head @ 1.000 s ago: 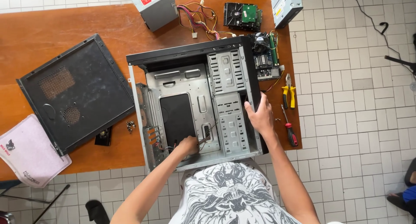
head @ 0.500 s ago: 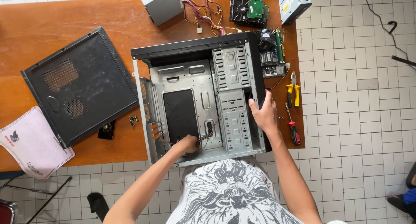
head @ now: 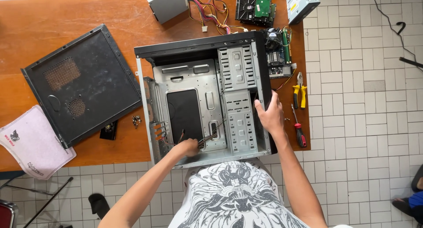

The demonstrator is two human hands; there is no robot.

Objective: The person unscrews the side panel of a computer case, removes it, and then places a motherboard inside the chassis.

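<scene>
An open, emptied computer case [head: 194, 78] lies on its side on a wooden table [head: 66, 20]. My left hand [head: 188, 147] is inside the case near its lower edge, closed around a bundle of thin cables [head: 210, 139]. My right hand [head: 269, 114] grips the case's black front edge at the right. Bare metal drive bays [head: 238, 100] sit between the two hands.
The black side panel [head: 81, 84] lies left of the case, with a pink mouse pad [head: 31, 142] and small screws [head: 136, 120] nearby. A power supply [head: 166, 3], hard drive [head: 254, 8], motherboard [head: 277, 51], yellow pliers [head: 300, 91] and red screwdriver [head: 298, 130] lie around.
Both hands stay on the case in the same grips. The view has shifted a little, so the case sits slightly further right and lower in the picture.
</scene>
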